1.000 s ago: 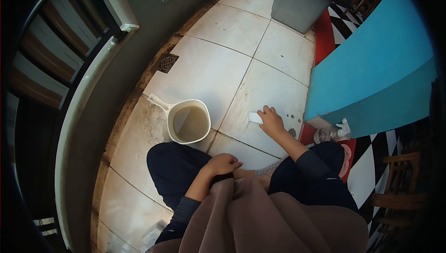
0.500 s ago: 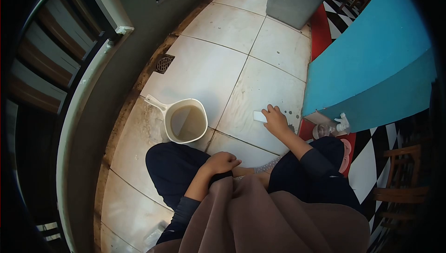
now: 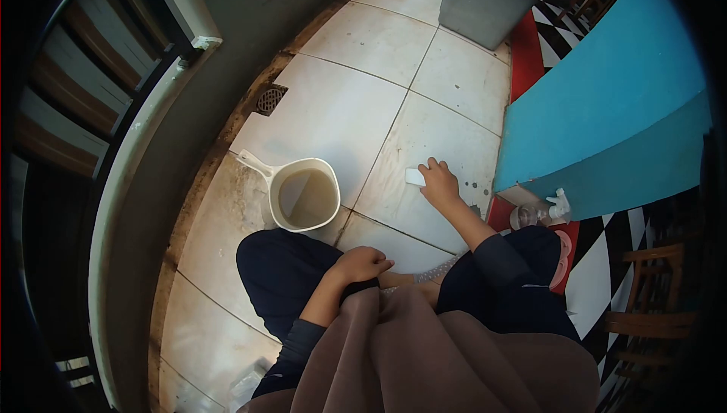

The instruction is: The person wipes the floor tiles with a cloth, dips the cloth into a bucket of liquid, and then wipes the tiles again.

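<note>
My right hand [image 3: 441, 184] is closed on a small white block that looks like a sponge [image 3: 414, 177], pressed to a stained pale floor tile [image 3: 390, 159]. Dark spots lie on the tile just right of the hand. My left hand [image 3: 362, 264] rests on my bent leg, its fingers curled in and nothing visible in them. In front of my left knee stands a cream dipper [image 3: 334, 199] of cloudy water, its handle pointing up and left.
A clear spray bottle [image 3: 532, 216] with a white trigger stands by the blue pillar [image 3: 598, 110] at right. Farther off is a grey bin [image 3: 485, 11]. A floor drain [image 3: 270, 99] lies along the left wall. Clear plastic [image 3: 248, 383] sits at lower left.
My right hand has slid slightly left and up across the tile with the sponge. My left hand and the dipper stay put; the view has shifted a little.
</note>
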`<state>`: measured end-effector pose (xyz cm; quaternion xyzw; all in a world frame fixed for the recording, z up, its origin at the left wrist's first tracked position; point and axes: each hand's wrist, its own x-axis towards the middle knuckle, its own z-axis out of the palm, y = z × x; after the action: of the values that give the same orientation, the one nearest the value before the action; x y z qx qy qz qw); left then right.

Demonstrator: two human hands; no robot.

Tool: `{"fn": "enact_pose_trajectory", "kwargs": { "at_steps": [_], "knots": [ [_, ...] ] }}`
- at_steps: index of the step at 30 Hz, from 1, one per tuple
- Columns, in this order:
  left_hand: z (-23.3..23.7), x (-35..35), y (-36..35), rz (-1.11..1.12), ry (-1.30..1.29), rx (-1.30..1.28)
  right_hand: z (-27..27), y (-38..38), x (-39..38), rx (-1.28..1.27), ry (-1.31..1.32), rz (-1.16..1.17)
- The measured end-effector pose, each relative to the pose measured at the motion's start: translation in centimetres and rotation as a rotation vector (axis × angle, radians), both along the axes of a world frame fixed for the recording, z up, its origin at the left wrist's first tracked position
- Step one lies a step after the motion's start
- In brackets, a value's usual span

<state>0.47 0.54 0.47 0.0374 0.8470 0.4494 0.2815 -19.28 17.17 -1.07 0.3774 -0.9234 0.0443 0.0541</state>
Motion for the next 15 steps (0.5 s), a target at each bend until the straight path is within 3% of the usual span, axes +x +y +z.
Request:
{"fn": "enact_pose_trajectory", "kwargs": {
  "at_steps": [2,8,15],
  "knots": [
    [0.1,0.0,0.0,0.002,-0.004,-0.005,-0.5,-1.1,-1.4,0.032,0.034,-0.104],
    [0.0,-0.3,0.0,-0.04,-0.013,-0.025,-0.2,-1.4,5.7,0.093,-0.036,0.266],
    [-0.4,0.1,0.0,-0.012,0.013,0.018,0.2,-2.1,-0.3,0.051,-0.054,-0.028]
  ]
}}
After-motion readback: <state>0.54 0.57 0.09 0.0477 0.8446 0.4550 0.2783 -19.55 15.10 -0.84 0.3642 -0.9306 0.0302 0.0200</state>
